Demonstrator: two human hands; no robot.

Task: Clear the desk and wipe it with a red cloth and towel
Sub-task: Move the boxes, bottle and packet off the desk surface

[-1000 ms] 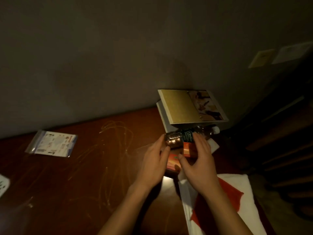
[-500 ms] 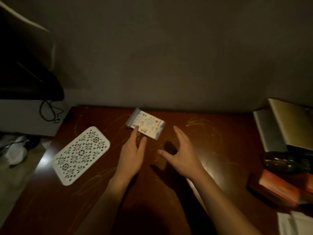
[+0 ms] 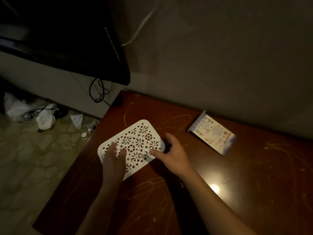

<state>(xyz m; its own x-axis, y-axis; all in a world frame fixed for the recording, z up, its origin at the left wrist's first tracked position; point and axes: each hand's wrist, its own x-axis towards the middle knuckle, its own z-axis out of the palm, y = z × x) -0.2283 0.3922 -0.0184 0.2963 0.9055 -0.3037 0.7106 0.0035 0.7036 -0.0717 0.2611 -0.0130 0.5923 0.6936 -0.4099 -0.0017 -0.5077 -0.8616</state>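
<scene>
Head view: we see a white perforated tray [image 3: 135, 143] with a floral cut-out pattern and rounded corners, lying flat near the counter's [image 3: 237, 192] left edge. Our left hand [image 3: 113, 160] rests on its near end, fingers straight and spread. Our right hand [image 3: 172, 153] is at its right edge, thumb on top, fingers relaxed and apart. A printed plastic packet [image 3: 212, 133] lies near the counter's back edge; its writing is too small to read.
</scene>
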